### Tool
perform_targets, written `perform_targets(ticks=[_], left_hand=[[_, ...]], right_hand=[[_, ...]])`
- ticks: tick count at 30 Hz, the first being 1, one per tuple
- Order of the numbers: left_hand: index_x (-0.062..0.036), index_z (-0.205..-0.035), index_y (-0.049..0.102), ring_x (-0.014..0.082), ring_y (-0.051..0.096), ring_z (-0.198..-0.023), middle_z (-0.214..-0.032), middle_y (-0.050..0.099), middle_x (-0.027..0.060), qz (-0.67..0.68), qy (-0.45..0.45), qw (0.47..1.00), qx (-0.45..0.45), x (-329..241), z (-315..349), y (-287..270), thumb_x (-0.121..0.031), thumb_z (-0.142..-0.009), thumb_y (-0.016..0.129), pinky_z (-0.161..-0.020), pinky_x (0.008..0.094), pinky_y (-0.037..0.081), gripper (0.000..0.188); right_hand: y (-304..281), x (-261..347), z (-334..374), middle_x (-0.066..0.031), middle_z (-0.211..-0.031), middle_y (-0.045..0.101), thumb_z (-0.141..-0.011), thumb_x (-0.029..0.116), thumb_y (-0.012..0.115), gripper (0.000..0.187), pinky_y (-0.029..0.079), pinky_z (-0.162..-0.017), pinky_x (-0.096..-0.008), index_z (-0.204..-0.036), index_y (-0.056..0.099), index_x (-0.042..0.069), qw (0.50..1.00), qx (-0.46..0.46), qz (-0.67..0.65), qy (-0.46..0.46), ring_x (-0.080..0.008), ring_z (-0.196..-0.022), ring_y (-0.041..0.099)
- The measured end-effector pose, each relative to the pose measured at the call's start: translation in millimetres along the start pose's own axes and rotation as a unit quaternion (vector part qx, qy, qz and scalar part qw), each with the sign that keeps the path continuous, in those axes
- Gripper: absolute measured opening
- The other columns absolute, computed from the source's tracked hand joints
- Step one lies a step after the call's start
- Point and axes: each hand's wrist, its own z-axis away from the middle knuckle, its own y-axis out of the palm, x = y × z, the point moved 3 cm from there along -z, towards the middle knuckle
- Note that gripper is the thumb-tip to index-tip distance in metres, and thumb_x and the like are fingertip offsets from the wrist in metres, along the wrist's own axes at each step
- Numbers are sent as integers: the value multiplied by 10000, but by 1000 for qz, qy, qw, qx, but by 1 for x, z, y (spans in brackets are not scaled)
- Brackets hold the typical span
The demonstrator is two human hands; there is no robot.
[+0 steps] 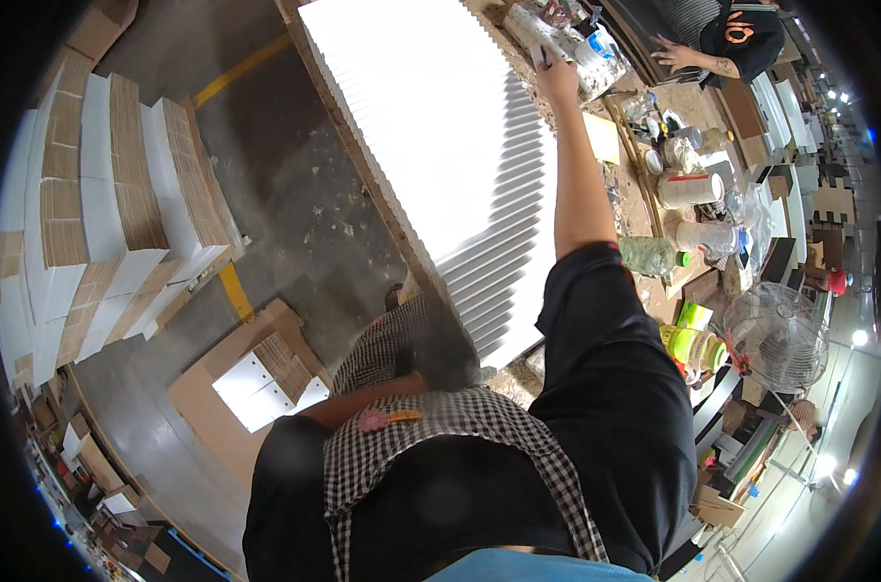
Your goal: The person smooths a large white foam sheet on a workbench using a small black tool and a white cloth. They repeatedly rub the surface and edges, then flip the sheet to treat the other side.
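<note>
My right arm is stretched far out along the right side of a bench. At its end my right hand (556, 80) is closed round a small, slim object that I cannot make out. It is beside a clear plastic-wrapped container (601, 70) with a blue part. Left of that arm lies a stack of white sheets (411, 107), their edges fanned in narrow steps, partly washed out by glare. My left forearm (368, 396) crosses low in front of the checked apron (460, 415). Its hand is hidden or blurred near the bench's front corner, so its fingers do not show.
Bottles, a white tub (691, 189) and a green-capped bottle (644, 255) crowd the bench's right side. A fan (775, 339) stands beyond. Another person's hand (675, 54) rests at the upper right. Stacked white-and-brown boards (111, 209) stand left; cardboard (208, 403) lies on the floor.
</note>
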Motion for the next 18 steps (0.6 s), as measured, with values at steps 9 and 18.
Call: perform_targets(ticks=[9,18], left_hand=[[-16,-1234,630,418,576,-1076,-1165,606,244,-8,-10,999,-37,-8,1,7,-632,-923,588,-939,549,437,691],[-18,-1275,620,430,563,-1121,-1216,600,255,-26,-3,999,-44,-22,6,1,-667,-907,594,-979,562,422,747]], right_hand=[[-16,87,266,-163,-738,622,-881,37,645,404,508,-745,-434,-1282,686,66,976,-31,-28,-215,-307,-812,570],[-35,192,349,-272,-1104,580,-866,38,674,482,500,-911,-483,-1345,633,79,957,85,-133,-244,-414,-1034,553]])
